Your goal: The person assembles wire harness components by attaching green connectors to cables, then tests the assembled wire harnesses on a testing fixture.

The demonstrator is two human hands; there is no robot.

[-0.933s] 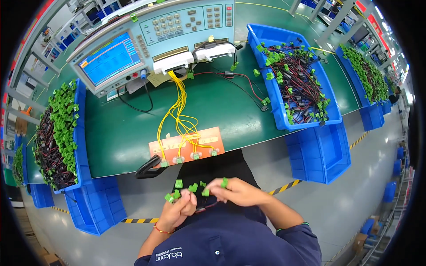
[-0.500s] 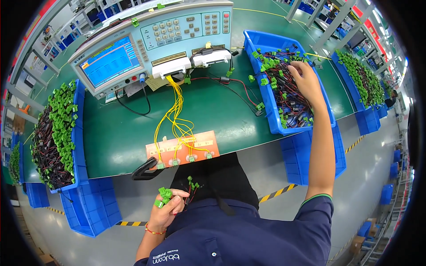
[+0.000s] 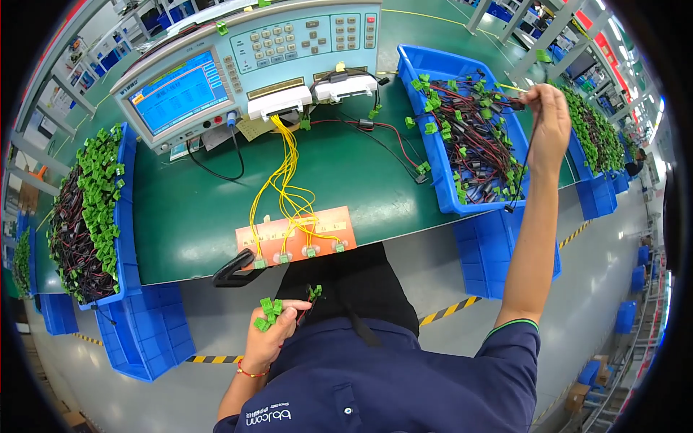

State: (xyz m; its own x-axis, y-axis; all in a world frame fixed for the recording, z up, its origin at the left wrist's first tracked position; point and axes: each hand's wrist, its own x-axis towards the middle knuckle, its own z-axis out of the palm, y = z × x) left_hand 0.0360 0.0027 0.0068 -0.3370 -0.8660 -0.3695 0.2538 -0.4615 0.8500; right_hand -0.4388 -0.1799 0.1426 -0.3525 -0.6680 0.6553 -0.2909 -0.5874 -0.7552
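My left hand point(image 3: 268, 345), low in front of my body, is closed on a bunch of wire harnesses with green connectors point(image 3: 268, 310). Some wire ends and small green plugs point(image 3: 315, 292) stick out past its fingertips. Raised over the far right side of a blue bin point(image 3: 442, 169), my right hand point(image 3: 551, 124) pinches a wire harness. A blurred green connector point(image 3: 543, 56) shows above that hand, and a dark lead point(image 3: 517, 193) hangs down beside the forearm. Red and black harnesses point(image 3: 469, 137) with green connectors lie tangled in the bin.
A bench tester point(image 3: 299, 54) with a lit screen stands at the back. Yellow wires point(image 3: 285, 155) run from it to an orange board point(image 3: 336, 218) at the table's front edge, beside a black handle point(image 3: 234, 270). Another blue bin point(image 3: 128, 216) heaped with harnesses stands left.
My right hand has risen from the bin's pile toward the right, bringing a wire harness with it. My left hand keeps its bunch in nearly the same place.
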